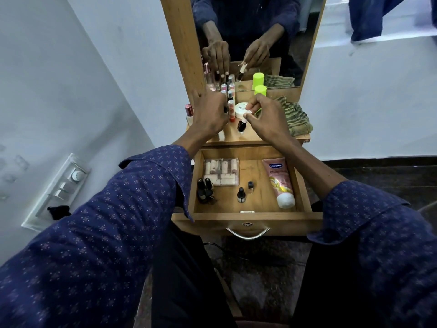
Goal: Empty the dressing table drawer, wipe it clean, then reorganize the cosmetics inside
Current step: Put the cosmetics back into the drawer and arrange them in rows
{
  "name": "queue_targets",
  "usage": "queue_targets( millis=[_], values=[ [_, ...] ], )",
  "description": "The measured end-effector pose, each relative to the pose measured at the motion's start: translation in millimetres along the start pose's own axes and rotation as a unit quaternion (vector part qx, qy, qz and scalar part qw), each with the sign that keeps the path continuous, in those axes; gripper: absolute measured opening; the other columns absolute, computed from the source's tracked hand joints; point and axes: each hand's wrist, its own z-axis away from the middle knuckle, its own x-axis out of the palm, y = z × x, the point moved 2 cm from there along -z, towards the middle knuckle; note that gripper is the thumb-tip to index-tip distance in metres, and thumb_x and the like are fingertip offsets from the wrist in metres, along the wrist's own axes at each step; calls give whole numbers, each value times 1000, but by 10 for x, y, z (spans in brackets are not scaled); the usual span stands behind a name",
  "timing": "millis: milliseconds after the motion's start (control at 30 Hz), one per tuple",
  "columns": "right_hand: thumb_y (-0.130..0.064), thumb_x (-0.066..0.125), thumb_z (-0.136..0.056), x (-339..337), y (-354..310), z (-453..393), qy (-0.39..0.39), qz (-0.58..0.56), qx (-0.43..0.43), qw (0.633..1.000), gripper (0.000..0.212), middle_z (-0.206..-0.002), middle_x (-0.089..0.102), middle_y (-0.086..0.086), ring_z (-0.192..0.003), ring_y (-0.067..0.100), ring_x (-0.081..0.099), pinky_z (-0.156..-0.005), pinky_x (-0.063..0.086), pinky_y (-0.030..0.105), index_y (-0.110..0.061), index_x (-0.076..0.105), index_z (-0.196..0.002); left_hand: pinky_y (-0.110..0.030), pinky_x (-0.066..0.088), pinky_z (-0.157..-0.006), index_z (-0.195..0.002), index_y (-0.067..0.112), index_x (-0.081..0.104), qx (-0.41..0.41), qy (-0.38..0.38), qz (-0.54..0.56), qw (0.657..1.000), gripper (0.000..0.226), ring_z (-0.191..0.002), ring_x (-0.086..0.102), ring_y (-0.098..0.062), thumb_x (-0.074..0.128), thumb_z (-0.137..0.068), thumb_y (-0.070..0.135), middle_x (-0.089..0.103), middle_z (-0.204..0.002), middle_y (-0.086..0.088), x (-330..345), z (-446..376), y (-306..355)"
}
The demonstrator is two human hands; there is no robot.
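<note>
Nearest me, at mid-frame, the open drawer point(246, 204) holds a lotion tube point(280, 179), a clear case and several small bottles. Above it, my right hand point(267, 121) pinches the white cap of a dark nail polish bottle point(241, 126) hanging tilted over the tabletop point(250, 138). My left hand point(209, 112) reaches into the upright bottles point(230, 100), grip unclear. A loose cap could drop the bottle; a careless sweep could topple the row.

Both arms extended forward; left hand point(209, 112) fingers curled downward; right hand point(264, 119) pinching with thumb and fingertips.
</note>
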Motion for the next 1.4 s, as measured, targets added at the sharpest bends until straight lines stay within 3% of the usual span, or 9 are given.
queue_targets(
  millis=[67,200,467,633,767,933,1033,1167,1400],
  values=[
    [-29,79,-86,-5,9,54,1,-7,12,1000,18,-88,69,-12,-82,7,66,-72,58,38,-24,69,-99,-54,40,-106,-83,15,73,7,17,-20,1000,5,-104,64,-29,74,-82,10,73,-89,-5,-57,80,15],
    [-26,78,-87,-11,7,184,-2,-16,34,999,19,-89,69,-12,-84,10,67,-75,58,40,-24,69,-103,-44,57,-85,-88,15,77,35,36,23,998,9,-91,67,-24,77,-80,13,75,-90,-3,-104,246,-2],
    [-22,75,-93,-57,-1,459,2,-50,66,997,18,-97,70,-7,-92,10,67,-81,58,40,-18,72,-109,-38,49,-90,-111,15,71,97,23,104,990,29,-113,54,-21,72,-82,22,69,-109,1,-50,799,56],
    [-17,71,-94,-28,42,661,-23,-86,96,991,16,-96,72,-7,-85,15,73,-78,62,47,-21,76,-109,-31,51,-89,-117,16,75,62,-3,193,979,33,-106,56,-15,73,-86,26,61,-107,4,69,1195,-30],
    [-14,71,-95,52,38,811,-47,-103,121,986,15,-96,73,-3,-81,18,74,-78,63,45,-18,77,-108,-24,56,-79,-111,19,77,6,-3,259,966,23,-87,64,-7,77,-88,21,66,-102,6,148,1489,-209],
    [-22,77,-91,202,-62,987,-83,-93,103,987,11,-86,71,-11,-78,7,70,-73,63,35,-20,79,-102,-10,47,-72,-108,18,79,-52,-10,278,959,18,-85,66,-6,79,-90,20,70,-100,8,186,1776,-412],
    [-29,80,-88,293,-154,1093,-114,-48,72,990,11,-86,74,-11,-75,-3,63,-65,49,18,-22,79,-97,-10,47,-69,-107,18,79,-74,-16,279,957,18,-85,66,-7,80,-91,24,72,-99,6,233,1874,-502],
    [-36,82,-84,364,-201,1187,-128,-8,62,990,10,-79,71,-13,-76,0,66,-68,56,31,-28,77,-88,-14,47,-69,-107,20,78,-67,-47,253,964,19,-81,63,-1,82,-90,27,71,-96,7,274,1907,-500],
    [-34,85,-84,427,-196,1260,-164,50,52,984,13,-81,71,-14,-76,2,67,-70,60,33,-27,77,-91,-34,57,-81,-109,19,81,5,-109,192,975,23,-83,63,-8,82,-87,24,69,-98,5,264,1862,-397]
  ],
)
